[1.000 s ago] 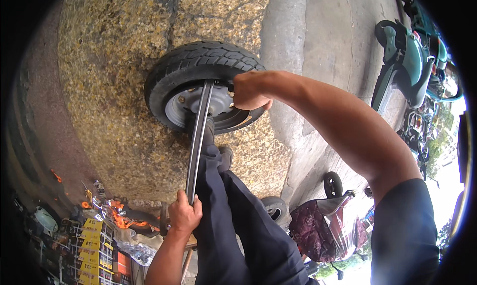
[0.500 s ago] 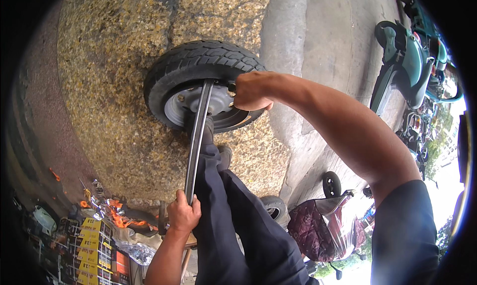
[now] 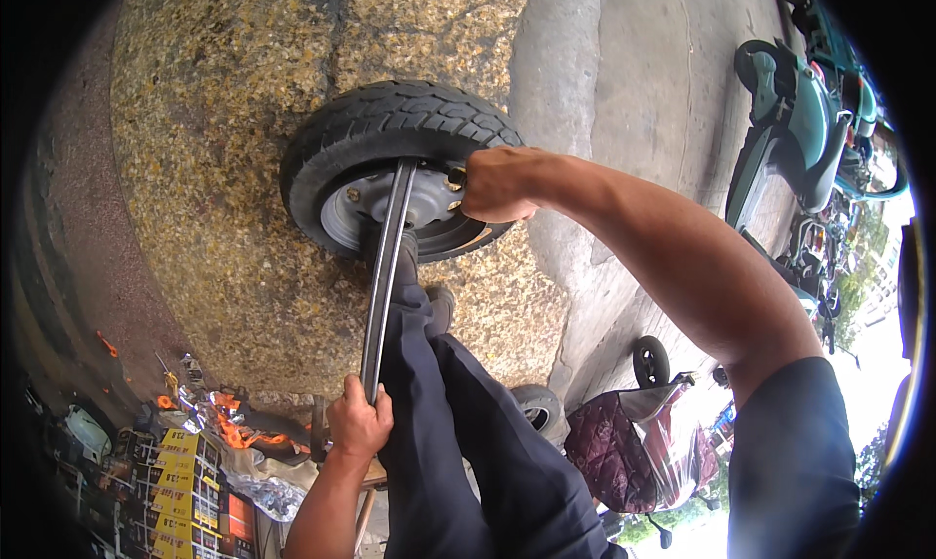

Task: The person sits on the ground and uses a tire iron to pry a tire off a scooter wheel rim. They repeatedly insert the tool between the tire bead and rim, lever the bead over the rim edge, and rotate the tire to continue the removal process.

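A black scooter tire (image 3: 380, 106) with a grey metal rim (image 3: 346, 211) lies on the ground ahead of me, my shoe (image 3: 400, 247) against it. Two long steel levers (image 3: 386, 276), side by side, reach from inside the tire's near opening back toward me. My left hand (image 3: 361, 421) is closed round their near ends. At the right side of the rim, my right hand (image 3: 497, 184) is closed just beside the levers' tips; what its fingers hold is hidden, though a small dark piece shows by the knuckles.
Parked scooters (image 3: 799, 130) line the right side. Behind me are a spare tire (image 3: 536, 413), a small wheel (image 3: 651, 362), a quilted maroon cover (image 3: 609, 452), yellow boxes (image 3: 180, 481) and orange scattered items (image 3: 234, 423). My legs (image 3: 468, 432) stand below the wheel.
My right hand has shifted a little to the right and down. The levers and my left hand have moved very slightly left; both hands stay closed.
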Demonstrator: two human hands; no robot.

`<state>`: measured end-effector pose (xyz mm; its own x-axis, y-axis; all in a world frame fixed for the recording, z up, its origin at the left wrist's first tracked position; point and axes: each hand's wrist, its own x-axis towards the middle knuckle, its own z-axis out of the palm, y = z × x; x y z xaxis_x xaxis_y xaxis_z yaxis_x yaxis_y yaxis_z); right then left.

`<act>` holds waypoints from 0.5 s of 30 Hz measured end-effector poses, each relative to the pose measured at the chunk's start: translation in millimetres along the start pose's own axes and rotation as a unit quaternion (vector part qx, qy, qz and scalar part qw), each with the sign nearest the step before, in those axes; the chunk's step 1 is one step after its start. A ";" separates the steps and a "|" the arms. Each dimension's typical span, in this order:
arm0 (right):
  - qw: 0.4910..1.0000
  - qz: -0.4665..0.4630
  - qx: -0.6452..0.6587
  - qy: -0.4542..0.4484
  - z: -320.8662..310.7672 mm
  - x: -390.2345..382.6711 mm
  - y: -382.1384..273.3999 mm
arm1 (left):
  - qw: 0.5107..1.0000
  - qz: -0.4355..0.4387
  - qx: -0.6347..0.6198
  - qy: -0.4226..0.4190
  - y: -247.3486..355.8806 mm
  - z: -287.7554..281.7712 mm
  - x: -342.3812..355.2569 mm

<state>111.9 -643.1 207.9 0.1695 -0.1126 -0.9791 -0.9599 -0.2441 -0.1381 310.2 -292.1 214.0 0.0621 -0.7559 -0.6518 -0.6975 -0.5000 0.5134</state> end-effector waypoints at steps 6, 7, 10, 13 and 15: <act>0.999 -0.010 0.021 -0.041 -7.9 9.5 -3.5 | 1.000 -0.002 -0.001 0.000 2.3 1.0 2.2; 0.999 0.006 0.028 -0.041 -10.0 11.7 -4.6 | 1.000 -0.006 0.002 -0.003 2.6 1.2 2.8; 0.998 -0.012 0.009 -0.059 -16.9 16.4 -4.6 | 1.000 0.006 0.005 0.004 3.4 1.7 5.5; 0.996 -0.012 0.057 -0.061 -22.3 20.1 -3.5 | 1.000 -0.006 -0.014 -0.002 4.4 1.4 8.3; 0.995 -0.003 0.052 -0.084 -27.8 24.3 -3.5 | 1.000 -0.007 -0.023 -0.003 6.0 0.3 8.9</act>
<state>125.5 -671.8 188.8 0.1434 0.0537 -0.9882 -0.9785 -0.1421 -0.1497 306.4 -301.7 211.1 0.0672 -0.7468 -0.6617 -0.6637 -0.5286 0.5292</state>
